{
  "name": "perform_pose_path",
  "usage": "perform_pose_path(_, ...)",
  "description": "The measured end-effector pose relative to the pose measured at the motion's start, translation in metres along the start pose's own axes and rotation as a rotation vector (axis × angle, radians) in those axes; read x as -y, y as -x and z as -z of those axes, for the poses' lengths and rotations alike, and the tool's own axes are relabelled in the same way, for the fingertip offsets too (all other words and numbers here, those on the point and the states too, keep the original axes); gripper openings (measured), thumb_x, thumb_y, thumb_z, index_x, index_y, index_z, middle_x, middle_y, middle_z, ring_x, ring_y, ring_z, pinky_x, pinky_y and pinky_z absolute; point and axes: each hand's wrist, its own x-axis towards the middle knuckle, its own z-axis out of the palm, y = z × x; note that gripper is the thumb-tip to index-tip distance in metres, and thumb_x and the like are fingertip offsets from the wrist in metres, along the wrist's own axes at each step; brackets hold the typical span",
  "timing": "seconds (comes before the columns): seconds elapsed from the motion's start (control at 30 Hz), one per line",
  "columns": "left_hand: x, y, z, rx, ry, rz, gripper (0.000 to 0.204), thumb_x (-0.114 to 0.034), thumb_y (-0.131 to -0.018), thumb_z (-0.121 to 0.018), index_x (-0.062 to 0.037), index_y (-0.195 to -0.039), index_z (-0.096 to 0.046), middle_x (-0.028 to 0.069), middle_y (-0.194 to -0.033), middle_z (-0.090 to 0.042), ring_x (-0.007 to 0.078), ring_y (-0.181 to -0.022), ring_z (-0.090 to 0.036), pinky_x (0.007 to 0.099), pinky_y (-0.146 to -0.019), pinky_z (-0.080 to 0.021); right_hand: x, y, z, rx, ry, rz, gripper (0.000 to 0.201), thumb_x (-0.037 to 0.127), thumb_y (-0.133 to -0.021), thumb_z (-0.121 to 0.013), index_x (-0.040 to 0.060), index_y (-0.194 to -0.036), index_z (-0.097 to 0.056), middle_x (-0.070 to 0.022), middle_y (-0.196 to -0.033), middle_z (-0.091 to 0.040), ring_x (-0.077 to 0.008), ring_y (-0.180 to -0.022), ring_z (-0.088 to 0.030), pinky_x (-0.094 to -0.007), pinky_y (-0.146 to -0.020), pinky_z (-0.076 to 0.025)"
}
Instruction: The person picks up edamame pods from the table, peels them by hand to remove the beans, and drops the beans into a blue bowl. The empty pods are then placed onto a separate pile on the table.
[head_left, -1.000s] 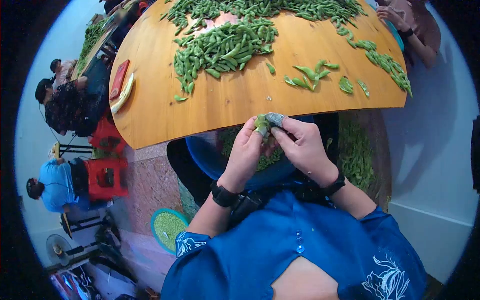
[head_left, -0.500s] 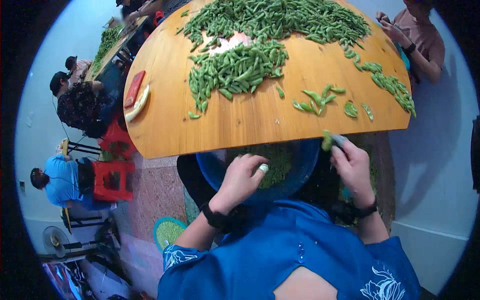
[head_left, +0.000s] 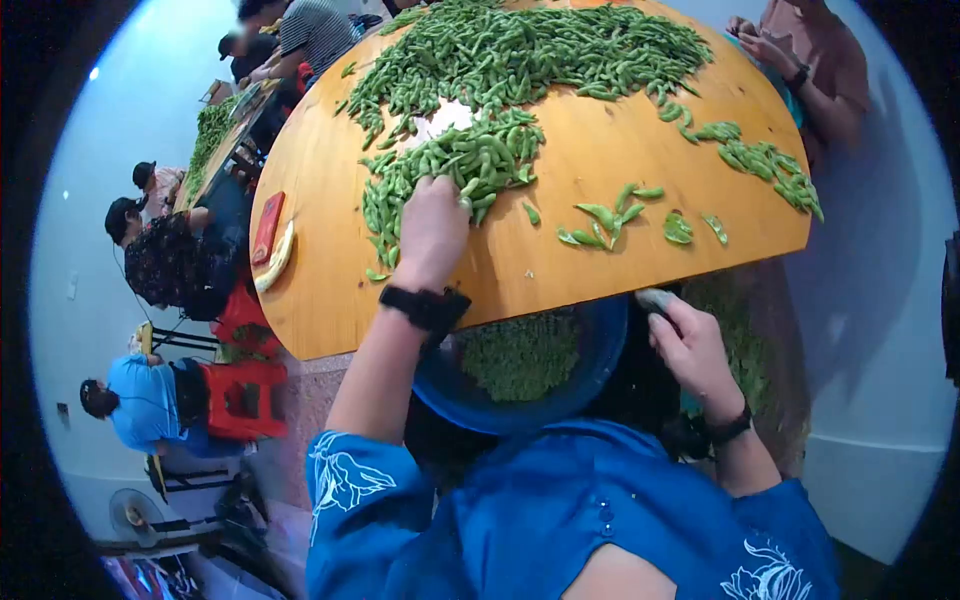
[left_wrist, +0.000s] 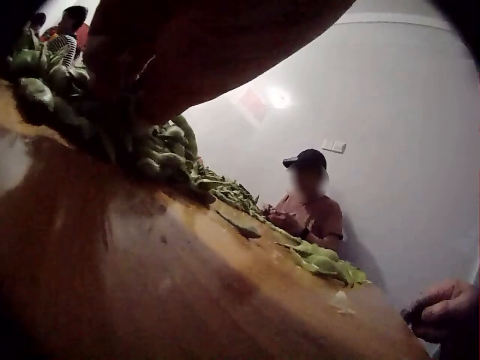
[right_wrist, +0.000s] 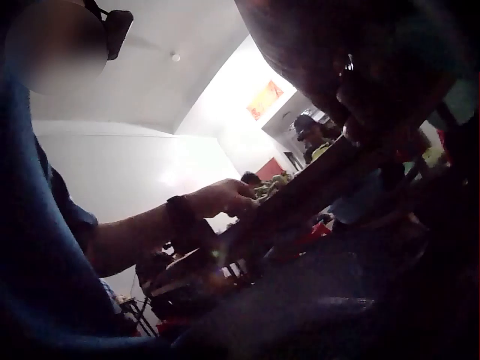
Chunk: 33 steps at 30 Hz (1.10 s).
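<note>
In the head view my left hand [head_left: 435, 225] reaches over the table, its fingers down in the near edge of a heap of green soybean pods [head_left: 490, 155]. The fingertips are hidden among the pods, and I cannot tell whether they pinch one. The left wrist view has pods [left_wrist: 169, 150] right under the dark hand. My right hand [head_left: 692, 350] hovers just off the table's front edge, fingers loosely curled, with no pod visible in it. One of its digits has a grey wrapping [head_left: 655, 298] at the tip. Below, a blue basin [head_left: 600, 385] holds shelled green beans [head_left: 520, 355].
The wooden table [head_left: 330, 300] bears a larger pod heap [head_left: 560, 45] farther back and a few loose pods [head_left: 605, 220] at the right. A red case [head_left: 268, 228] lies at its left edge. Empty husks [head_left: 745, 340] cover the floor at right. Another person [head_left: 815, 75] is at the far right.
My left hand has gone from above the basin forward to the pod heap. The right hand, apart from the left since the first frame, no longer shows the pod it held.
</note>
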Motion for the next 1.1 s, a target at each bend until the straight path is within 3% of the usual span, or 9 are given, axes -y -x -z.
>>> perform_pose_path(0.03,0.000,0.008,0.007,-0.045,0.077,-0.120,0.019,-0.013,-0.078,-0.064,0.0013,-0.089,-0.061,0.0179,-0.087,-0.062,0.0349,-0.079,-0.061,0.0405,-0.072,-0.049,0.005,-0.004,-0.005,0.045,-0.058,0.007,0.027,0.008,-0.088,-0.053,-0.0005,-0.113,-0.059,-0.0100,-0.074,-0.062,-0.0150,-0.064,-0.059,-0.0283,-0.062,-0.048)
perform_pose_path(0.13,-0.033,0.045,0.028,0.223,0.547,0.204,0.015,-0.009,-0.082,-0.066,-0.0015,-0.094,-0.062,0.0077,-0.079,-0.063,0.0125,-0.066,-0.059,0.0255,-0.059,-0.047,0.031,-0.022,-0.019,0.149,-0.197,-0.045,0.026,0.010,-0.089,-0.052,0.0005,-0.113,-0.059,-0.0064,-0.072,-0.061,-0.0124,-0.060,-0.057,-0.0271,-0.057,-0.047)
perform_pose_path(0.17,-0.040,0.060,0.025,0.244,0.544,0.202,0.015,-0.009,-0.082,-0.066,-0.0015,-0.094,-0.062,0.0077,-0.079,-0.063,0.0125,-0.066,-0.059,0.0255,-0.059,-0.047,0.039,-0.028,-0.024,0.221,-0.266,-0.082,0.025,0.012,-0.091,-0.051,0.0014,-0.111,-0.060,-0.0038,-0.070,-0.060,-0.0104,-0.058,-0.056,-0.0260,-0.054,-0.046)
perform_pose_path(0.23,-0.051,0.087,0.021,0.247,0.968,0.208,0.025,-0.007,-0.086,-0.064,-0.0026,-0.110,-0.062,0.0011,-0.079,-0.061,0.0048,-0.068,-0.056,0.0198,-0.057,-0.045,0.043,-0.038,-0.038,0.282,-0.366,-0.119,0.022,0.014,-0.092,-0.050,0.0023,-0.108,-0.061,-0.0009,-0.069,-0.058,-0.0081,-0.055,-0.053,-0.0243,-0.051,-0.043)
perform_pose_path(0.37,-0.059,0.122,0.016,0.300,0.951,0.226,0.046,-0.009,-0.088,-0.064,-0.0038,-0.132,-0.050,0.0003,-0.085,-0.061,0.0051,-0.065,-0.055,0.0194,-0.056,-0.045,0.056,-0.036,-0.050,0.420,-0.586,-0.197,0.019,0.017,-0.094,-0.049,0.0046,-0.099,-0.062,0.0043,-0.066,-0.054,-0.0031,-0.051,-0.048,-0.0192,-0.046,-0.039)
perform_pose_path(0.5,-0.065,0.137,0.013,0.262,1.059,0.284,0.043,-0.005,-0.087,-0.064,-0.0028,-0.128,-0.053,0.0008,-0.085,-0.062,0.0058,-0.066,-0.056,0.0198,-0.058,-0.047,0.056,-0.030,-0.051,0.475,-0.591,-0.272,0.018,0.017,-0.094,-0.050,0.0049,-0.098,-0.062,0.0045,-0.066,-0.054,-0.0025,-0.051,-0.047,-0.0178,-0.044,-0.038)
perform_pose_path(0.67,-0.063,0.152,-0.002,0.129,0.997,0.182,0.036,0.008,-0.081,-0.060,-0.0007,-0.116,-0.058,0.0044,-0.085,-0.064,0.0065,-0.071,-0.058,0.0221,-0.062,-0.050,0.049,-0.023,-0.056,0.512,-0.615,-0.320,0.017,0.017,-0.094,-0.050,0.0058,-0.097,-0.062,0.0047,-0.066,-0.053,-0.0023,-0.050,-0.047,-0.0174,-0.042,-0.037)
perform_pose_path(0.97,-0.067,0.167,-0.003,0.128,1.043,0.154,0.034,0.008,-0.083,-0.056,-0.0018,-0.115,-0.052,0.0061,-0.090,-0.066,0.0061,-0.075,-0.061,0.0215,-0.063,-0.050,0.030,-0.011,-0.078,0.450,-0.717,-0.249,0.022,0.011,-0.093,-0.049,0.0055,-0.111,-0.063,0.0076,-0.069,-0.050,-0.0010,-0.059,-0.043,-0.0178,-0.053,-0.036)
perform_pose_path(1.1,-0.064,0.172,-0.005,0.188,1.132,0.207,0.032,0.007,-0.086,-0.056,-0.0026,-0.116,-0.051,0.0054,-0.090,-0.066,0.0052,-0.073,-0.060,0.0203,-0.060,-0.049,0.040,-0.008,-0.073,0.452,-0.716,-0.321,0.021,0.013,-0.094,-0.049,0.0056,-0.108,-0.062,0.0073,-0.068,-0.050,-0.0008,-0.055,-0.042,-0.0172,-0.048,-0.035)
